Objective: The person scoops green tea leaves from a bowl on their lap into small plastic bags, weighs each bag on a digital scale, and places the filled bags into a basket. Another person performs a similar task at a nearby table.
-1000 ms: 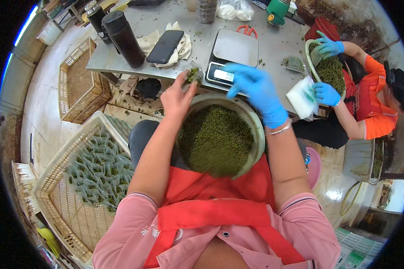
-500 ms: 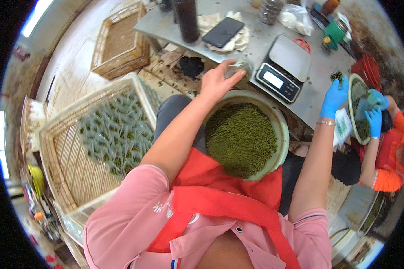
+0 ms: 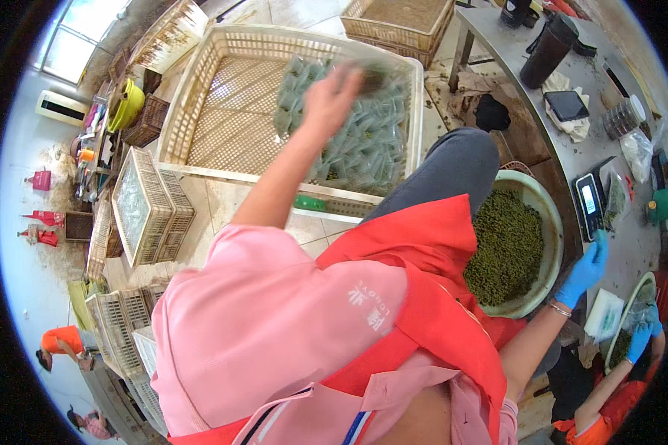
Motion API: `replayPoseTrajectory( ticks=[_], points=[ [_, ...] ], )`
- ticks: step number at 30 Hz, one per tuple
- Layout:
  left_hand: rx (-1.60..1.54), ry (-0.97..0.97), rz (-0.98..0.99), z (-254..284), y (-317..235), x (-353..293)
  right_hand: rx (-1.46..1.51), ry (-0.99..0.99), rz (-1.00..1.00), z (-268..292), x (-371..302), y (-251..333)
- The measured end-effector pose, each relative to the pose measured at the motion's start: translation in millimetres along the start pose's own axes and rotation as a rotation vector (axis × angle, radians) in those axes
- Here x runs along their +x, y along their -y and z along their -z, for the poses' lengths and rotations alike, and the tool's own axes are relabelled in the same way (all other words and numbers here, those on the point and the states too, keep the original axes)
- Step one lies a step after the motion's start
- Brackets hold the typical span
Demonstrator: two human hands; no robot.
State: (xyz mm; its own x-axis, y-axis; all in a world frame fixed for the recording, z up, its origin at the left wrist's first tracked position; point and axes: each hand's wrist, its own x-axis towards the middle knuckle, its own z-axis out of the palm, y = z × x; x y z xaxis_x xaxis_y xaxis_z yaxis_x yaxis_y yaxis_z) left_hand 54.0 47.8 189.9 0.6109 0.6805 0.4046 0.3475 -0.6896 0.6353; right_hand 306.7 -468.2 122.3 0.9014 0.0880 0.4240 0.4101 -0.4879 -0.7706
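My bare left hand (image 3: 328, 102), smeared by motion, is over the large cream plastic crate (image 3: 223, 89). Its fingers hold a blurred small clear bag with dark green contents (image 3: 372, 78). Below it, many similar small bags (image 3: 360, 141) lie in the crate's right half. My right hand, in a blue glove (image 3: 586, 271), reaches to the near edge of the digital scale (image 3: 589, 204). Its fingers are drawn together, and what they hold, if anything, I cannot make out. A clear bag with green bits (image 3: 616, 194) lies on the scale's pan. A round tub (image 3: 554, 237) of small green grains (image 3: 506, 248) stands by my legs.
The metal table (image 3: 549, 111) bears a dark bottle (image 3: 549, 52), a phone on a cloth (image 3: 566, 105) and a clear jar (image 3: 623, 117). At the lower right a co-worker's gloved hands (image 3: 642, 337) work over a basin (image 3: 616, 348). Stacked crates (image 3: 152, 208) stand at left.
My view has turned left. The left hand has carried its bag from beside the table to over the crate. My right hand has shifted from beside the basin to the scale; its green clump no longer shows.
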Motion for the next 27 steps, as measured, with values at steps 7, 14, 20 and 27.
replayPoseTrajectory(
  ticks=[7, 14, 20, 27],
  points=[
    [0.742, 0.026, 0.41, 118, 125, -47, 0.119, 0.449, -0.136, -58, -62, 39],
    [0.762, 0.584, 0.646, 39, 154, -78, -0.196, 0.678, -0.176, -86, -107, 0],
    [0.705, 0.458, 0.351, 42, 121, -61, -0.463, 0.75, -0.242, -90, -149, -12],
    [-0.403, 0.082, -0.453, 27, -124, -11, -0.326, 0.643, -0.33, -96, -151, -7]
  ],
)
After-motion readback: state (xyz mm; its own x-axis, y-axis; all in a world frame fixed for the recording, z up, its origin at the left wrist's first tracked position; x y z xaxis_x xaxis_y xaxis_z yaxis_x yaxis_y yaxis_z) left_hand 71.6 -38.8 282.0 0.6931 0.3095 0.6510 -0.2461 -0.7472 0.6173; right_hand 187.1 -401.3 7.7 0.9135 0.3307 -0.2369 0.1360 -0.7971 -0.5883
